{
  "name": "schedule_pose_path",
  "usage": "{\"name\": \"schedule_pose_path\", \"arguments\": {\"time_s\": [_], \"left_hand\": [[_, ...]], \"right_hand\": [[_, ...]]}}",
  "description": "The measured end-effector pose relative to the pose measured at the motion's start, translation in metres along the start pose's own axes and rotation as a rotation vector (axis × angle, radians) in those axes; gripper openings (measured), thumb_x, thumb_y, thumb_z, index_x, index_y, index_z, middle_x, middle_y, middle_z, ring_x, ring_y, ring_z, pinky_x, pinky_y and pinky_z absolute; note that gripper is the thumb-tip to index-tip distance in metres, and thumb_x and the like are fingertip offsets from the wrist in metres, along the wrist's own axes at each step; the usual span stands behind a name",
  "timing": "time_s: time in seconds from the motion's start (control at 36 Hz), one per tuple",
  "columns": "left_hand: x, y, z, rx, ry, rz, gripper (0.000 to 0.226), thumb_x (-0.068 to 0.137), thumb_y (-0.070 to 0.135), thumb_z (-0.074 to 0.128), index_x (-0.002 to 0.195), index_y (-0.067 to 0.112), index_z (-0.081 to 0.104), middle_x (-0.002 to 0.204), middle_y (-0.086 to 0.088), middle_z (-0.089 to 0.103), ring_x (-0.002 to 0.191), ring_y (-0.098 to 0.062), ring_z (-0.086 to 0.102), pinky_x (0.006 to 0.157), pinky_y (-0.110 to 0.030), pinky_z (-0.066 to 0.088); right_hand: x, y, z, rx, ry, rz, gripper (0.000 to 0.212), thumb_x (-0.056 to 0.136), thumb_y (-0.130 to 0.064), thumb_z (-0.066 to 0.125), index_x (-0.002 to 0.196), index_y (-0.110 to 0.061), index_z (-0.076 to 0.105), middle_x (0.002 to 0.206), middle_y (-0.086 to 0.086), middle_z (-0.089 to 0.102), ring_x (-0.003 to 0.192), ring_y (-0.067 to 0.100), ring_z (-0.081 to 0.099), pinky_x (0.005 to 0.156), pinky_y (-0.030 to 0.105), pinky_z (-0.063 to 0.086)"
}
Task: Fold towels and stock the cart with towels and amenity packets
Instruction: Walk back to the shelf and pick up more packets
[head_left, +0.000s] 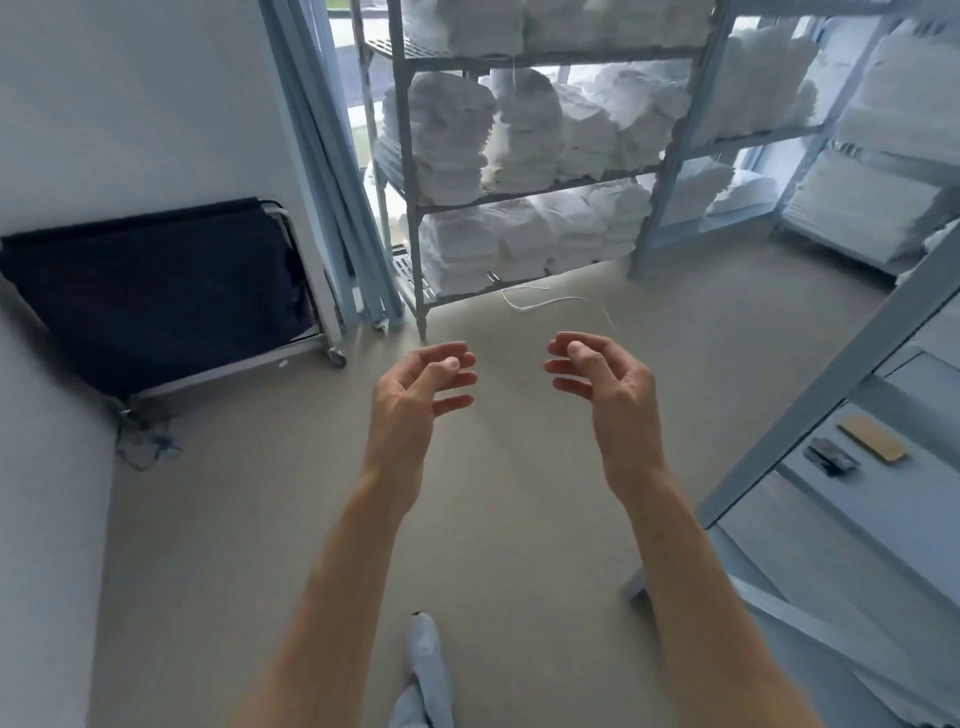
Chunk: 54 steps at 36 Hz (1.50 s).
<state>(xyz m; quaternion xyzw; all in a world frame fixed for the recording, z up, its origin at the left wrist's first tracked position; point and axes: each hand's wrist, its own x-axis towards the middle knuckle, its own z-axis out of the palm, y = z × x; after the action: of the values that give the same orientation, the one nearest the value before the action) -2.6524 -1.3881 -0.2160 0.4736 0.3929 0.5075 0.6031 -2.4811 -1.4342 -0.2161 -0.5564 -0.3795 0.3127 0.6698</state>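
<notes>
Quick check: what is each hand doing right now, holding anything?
Left hand: open, fingers loosely curled, holding nothing.
Right hand: open, fingers loosely curled, holding nothing.

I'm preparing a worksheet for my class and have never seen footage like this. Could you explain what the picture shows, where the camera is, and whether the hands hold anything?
There is one picture, taken by a camera worn on a person's head, looking forward and down. The two bare arms are that person's own. The left hand and the right hand are raised with curled fingers, and both are empty. Ahead stands a metal shelf rack stacked with folded white towels. A dark fabric bin on wheels stands by the left wall. A thin white cord lies on the floor. At the right, a lower shelf carries a tan flat item and a small dark packet.
</notes>
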Motion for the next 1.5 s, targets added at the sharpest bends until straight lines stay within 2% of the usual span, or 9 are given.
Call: {"name": "schedule_pose_path", "arguments": {"time_s": [0.14, 0.33, 0.61, 0.83, 1.0, 1.17, 1.31, 1.5], "left_hand": [[0.125, -0.021, 0.020, -0.054, -0.067, -0.056, 0.021, 0.096, 0.005, 0.052, 0.102, 0.008, 0.072, 0.099, -0.011, 0.075, 0.091, -0.026, 0.071, 0.080, -0.037, 0.057], [0.276, -0.015, 0.072, -0.053, -0.230, -0.073, 0.021, 0.096, 0.006, 0.053, 0.104, 0.008, 0.072, 0.101, -0.012, 0.075, 0.091, -0.025, 0.071, 0.080, -0.035, 0.056], [0.413, -0.027, 0.164, -0.081, -0.388, -0.096, 0.021, 0.097, 0.001, 0.050, 0.105, 0.000, 0.070, 0.099, -0.017, 0.069, 0.089, -0.029, 0.068, 0.085, -0.045, 0.057], [0.517, -0.065, 0.251, -0.014, -0.451, -0.089, 0.021, 0.098, 0.003, 0.051, 0.106, 0.002, 0.070, 0.099, -0.014, 0.072, 0.090, -0.027, 0.069, 0.084, -0.042, 0.057], [0.611, -0.076, 0.332, 0.035, -0.463, -0.097, 0.023, 0.098, 0.004, 0.050, 0.109, -0.002, 0.069, 0.108, -0.024, 0.071, 0.092, -0.029, 0.069, 0.084, -0.043, 0.055], [0.678, -0.092, 0.408, 0.025, -0.484, -0.100, 0.023, 0.097, 0.004, 0.050, 0.108, -0.004, 0.069, 0.104, -0.023, 0.072, 0.089, -0.029, 0.071, 0.083, -0.041, 0.056], [0.714, -0.119, 0.472, 0.014, -0.577, -0.160, 0.022, 0.097, 0.005, 0.051, 0.104, 0.003, 0.071, 0.102, -0.019, 0.073, 0.092, -0.030, 0.070, 0.086, -0.044, 0.055], [0.774, -0.165, 0.575, -0.004, -0.784, -0.218, 0.022, 0.097, 0.004, 0.050, 0.101, 0.004, 0.071, 0.096, -0.015, 0.074, 0.088, -0.028, 0.071, 0.080, -0.037, 0.057]], "right_hand": [[0.104, 0.029, 0.015, -0.057, 0.081, 0.025, 0.019, 0.098, -0.012, 0.053, 0.103, -0.008, 0.072, 0.102, 0.011, 0.073, 0.088, 0.023, 0.070, 0.084, 0.038, 0.055], [0.237, 0.027, 0.025, -0.090, 0.224, -0.012, 0.018, 0.097, -0.015, 0.055, 0.099, -0.013, 0.072, 0.099, 0.006, 0.075, 0.089, 0.022, 0.070, 0.082, 0.034, 0.056], [0.365, 0.046, -0.017, -0.065, 0.448, 0.012, 0.020, 0.099, -0.009, 0.051, 0.100, -0.008, 0.072, 0.101, 0.012, 0.074, 0.089, 0.024, 0.070, 0.083, 0.036, 0.056], [0.493, 0.077, -0.067, -0.017, 0.502, -0.018, 0.021, 0.099, -0.011, 0.051, 0.103, -0.005, 0.071, 0.101, 0.012, 0.074, 0.091, 0.027, 0.070, 0.082, 0.034, 0.057], [0.604, 0.091, -0.118, 0.031, 0.498, 0.003, 0.021, 0.099, -0.011, 0.050, 0.102, -0.007, 0.071, 0.101, 0.011, 0.074, 0.089, 0.023, 0.070, 0.081, 0.033, 0.057], [0.681, 0.096, -0.176, 0.032, 0.551, 0.022, 0.021, 0.099, -0.009, 0.050, 0.102, -0.006, 0.070, 0.099, 0.012, 0.074, 0.088, 0.023, 0.070, 0.079, 0.032, 0.057], [0.724, 0.104, -0.219, 0.017, 0.627, 0.036, 0.023, 0.100, -0.008, 0.049, 0.106, -0.001, 0.069, 0.102, 0.016, 0.073, 0.088, 0.023, 0.069, 0.080, 0.033, 0.056], [0.779, 0.124, -0.282, 0.000, 0.846, 0.061, 0.022, 0.099, -0.006, 0.049, 0.105, 0.003, 0.068, 0.097, 0.015, 0.071, 0.087, 0.026, 0.067, 0.079, 0.035, 0.055]]}}
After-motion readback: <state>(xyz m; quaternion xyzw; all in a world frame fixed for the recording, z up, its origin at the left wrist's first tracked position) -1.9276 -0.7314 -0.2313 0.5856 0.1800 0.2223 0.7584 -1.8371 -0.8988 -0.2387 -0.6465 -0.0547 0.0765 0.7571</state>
